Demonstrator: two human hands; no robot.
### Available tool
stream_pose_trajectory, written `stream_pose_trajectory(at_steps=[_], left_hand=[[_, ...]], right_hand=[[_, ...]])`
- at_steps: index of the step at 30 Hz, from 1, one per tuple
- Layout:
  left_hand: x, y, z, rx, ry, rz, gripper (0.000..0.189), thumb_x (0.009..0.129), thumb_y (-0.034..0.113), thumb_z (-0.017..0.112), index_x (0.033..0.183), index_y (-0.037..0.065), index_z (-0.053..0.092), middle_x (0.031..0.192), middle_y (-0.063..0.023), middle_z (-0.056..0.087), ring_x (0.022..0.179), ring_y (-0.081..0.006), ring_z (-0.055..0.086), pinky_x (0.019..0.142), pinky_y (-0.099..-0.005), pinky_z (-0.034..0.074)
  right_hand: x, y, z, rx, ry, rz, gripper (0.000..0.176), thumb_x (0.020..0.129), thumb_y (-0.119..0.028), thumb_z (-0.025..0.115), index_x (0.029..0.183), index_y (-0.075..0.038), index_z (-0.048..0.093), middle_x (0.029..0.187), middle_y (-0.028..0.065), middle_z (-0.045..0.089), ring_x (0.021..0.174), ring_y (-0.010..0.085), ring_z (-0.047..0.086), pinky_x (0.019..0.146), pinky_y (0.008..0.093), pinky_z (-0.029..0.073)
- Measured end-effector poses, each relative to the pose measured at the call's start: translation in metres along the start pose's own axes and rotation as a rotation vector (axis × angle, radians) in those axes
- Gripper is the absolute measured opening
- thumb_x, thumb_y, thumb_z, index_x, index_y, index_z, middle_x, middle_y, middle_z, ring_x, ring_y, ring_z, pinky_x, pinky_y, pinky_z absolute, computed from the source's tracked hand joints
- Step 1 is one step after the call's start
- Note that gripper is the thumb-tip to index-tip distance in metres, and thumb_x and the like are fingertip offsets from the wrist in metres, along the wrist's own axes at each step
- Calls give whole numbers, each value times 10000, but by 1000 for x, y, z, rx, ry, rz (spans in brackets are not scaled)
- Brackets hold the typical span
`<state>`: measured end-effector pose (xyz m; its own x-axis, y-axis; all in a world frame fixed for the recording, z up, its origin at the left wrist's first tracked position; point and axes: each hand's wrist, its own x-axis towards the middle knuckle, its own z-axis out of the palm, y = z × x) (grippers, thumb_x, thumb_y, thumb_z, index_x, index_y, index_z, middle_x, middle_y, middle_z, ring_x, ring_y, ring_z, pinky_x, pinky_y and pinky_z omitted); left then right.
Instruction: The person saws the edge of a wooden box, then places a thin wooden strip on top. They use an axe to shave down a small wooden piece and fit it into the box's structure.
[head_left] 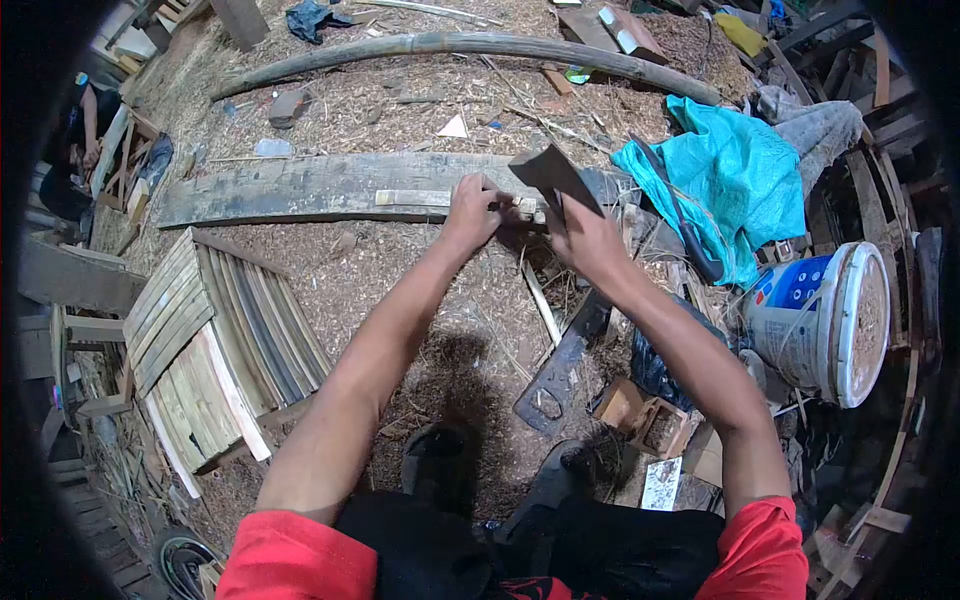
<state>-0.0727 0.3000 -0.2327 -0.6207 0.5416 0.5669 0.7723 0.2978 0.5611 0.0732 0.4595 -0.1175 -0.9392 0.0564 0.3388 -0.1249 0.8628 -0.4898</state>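
A thick grey plank [290, 188] lies across the ground in front of me. On it rests a short pale wood strip [412, 198]. My left hand [474, 212] is closed on this strip, its fingers pressed together around the middle. A broad dark blade tool [556, 176], like a hatchet, is raised over the strip's right end. My right hand [585, 238] is wrapped round its handle, which the fingers mostly hide.
A stack of pale slats [215, 340] stands at the left. At the right are a turquoise sheet [745, 175], a white bucket [800, 318] and a handsaw [560, 385]. Beyond the plank lies a long curved pole [450, 42]. Another person's arm [90, 120] shows far left.
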Motion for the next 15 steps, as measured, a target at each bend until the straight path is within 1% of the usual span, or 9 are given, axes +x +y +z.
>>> stream_pose_trajectory(at_steps=[3, 4, 5, 7, 8, 11, 12, 15], left_hand=[[-2, 3, -4, -33, -35, -24, 215, 677, 79, 773, 888, 113, 756, 887, -97, 587, 923, -315, 561, 835, -434, 452], [0, 2, -5, -41, -51, -23, 223, 681, 75, 767, 900, 116, 759, 891, -99, 587, 929, -315, 561, 841, -432, 453], [3, 0, -6, -43, -67, -14, 225, 693, 73, 763, 915, 107, 757, 907, -102, 597, 940, -314, 564, 849, -428, 457], [0, -1, -10, -47, -93, -23, 230, 715, 68, 755, 945, 90, 755, 937, -110, 616, 962, -312, 571, 864, -420, 464], [-1, -1, -13, -72, -120, -26, 248, 744, 104, 775, 990, 88, 752, 970, -116, 623, 974, -314, 572, 894, -413, 461], [-1, -6, -13, -79, -151, -15, 249, 785, 152, 776, 1028, 103, 751, 991, -115, 628, 985, -313, 572, 896, -412, 457], [-1, -3, -16, -57, -159, 2, 245, 822, 185, 758, 1056, 114, 749, 998, -117, 625, 1001, -315, 571, 896, -416, 453], [1, 9, -17, -32, -109, -18, 218, 824, 206, 755, 1023, 118, 761, 977, -109, 641, 981, -308, 582, 894, -421, 450]], right_hand=[[-7, 18, 17, -165, -317, 141, 331, 877, -92, 585, 1203, -36, 607, 875, 267, 671, 771, 462, 651, 703, 531, 535], [-9, 25, 22, -172, -363, 204, 356, 879, -89, 577, 1229, -31, 604, 867, 288, 663, 780, 475, 646, 714, 538, 534], [-10, 33, 25, -176, -352, 208, 354, 881, -90, 578, 1230, -31, 602, 864, 292, 659, 787, 471, 646, 716, 539, 532], [-5, 19, 11, -182, -357, 207, 352, 884, -92, 579, 1230, -30, 599, 859, 300, 652, 801, 465, 647, 720, 541, 527], [1, 12, 3, -161, -374, 228, 342, 891, -102, 593, 1222, -18, 592, 832, 301, 644, 790, 456, 648, 707, 529, 526], [13, 3, -11, 38, -218, 169, 255, 865, -71, 623, 1101, 16, 581, 826, 276, 667, 766, 480, 652, 709, 541, 536], [15, 3, -13, 59, -184, 160, 299, 860, -87, 644, 1138, 6, 583, 846, 278, 668, 786, 486, 650, 708, 542, 531], [14, 8, -8, 15, -157, 269, 330, 866, -93, 638, 1170, 19, 577, 893, 289, 671, 835, 495, 644, 745, 542, 528]])
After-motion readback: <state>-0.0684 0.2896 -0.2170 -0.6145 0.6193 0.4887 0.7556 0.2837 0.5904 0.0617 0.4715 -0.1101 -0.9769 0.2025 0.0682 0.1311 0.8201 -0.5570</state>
